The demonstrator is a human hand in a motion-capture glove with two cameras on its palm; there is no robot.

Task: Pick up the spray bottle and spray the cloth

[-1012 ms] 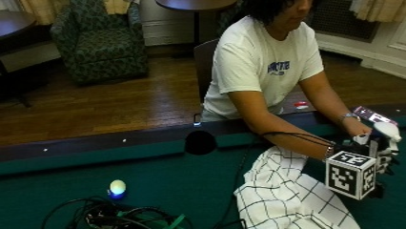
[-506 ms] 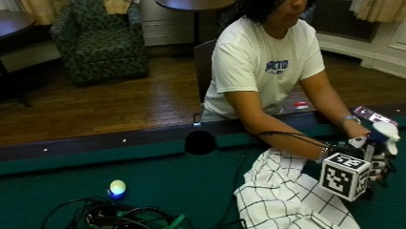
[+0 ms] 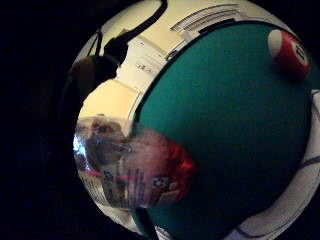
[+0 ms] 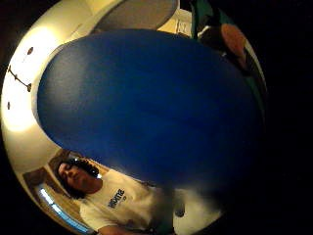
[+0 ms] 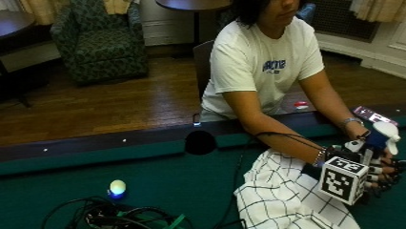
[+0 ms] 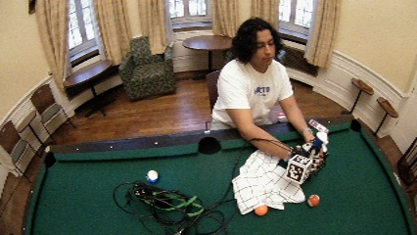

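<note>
My gloved right hand [image 5: 371, 167] grips the spray bottle [image 5: 380, 138] upright above the green felt, just right of the cloth. The bottle's blue and white spray head shows above the fingers. The white cloth [image 5: 279, 195] with a black grid lies crumpled on the pool table [image 6: 98, 205]. In the wide outside view the hand [image 6: 308, 164] and bottle [image 6: 318, 141] sit at the right edge of the cloth [image 6: 264, 183]. The blue spray head [image 4: 146, 107] fills the thumb side palm view. The clear labelled bottle body [image 3: 135, 167] shows in the little finger side view over felt, with the cloth [image 3: 300, 195] beside it.
A red striped ball [image 3: 289, 52] lies on the felt nearby. Two orange balls [image 6: 261, 210] [image 6: 314, 200] sit by the cloth's near edge. A pale ball [image 5: 117, 187] and a cable tangle [image 6: 163, 203] lie to the left. A side pocket [image 5: 200, 142] opens in the far rail.
My right hand with the bottle has sunk slightly toward the table; the cloth and balls have stayed where they were.
</note>
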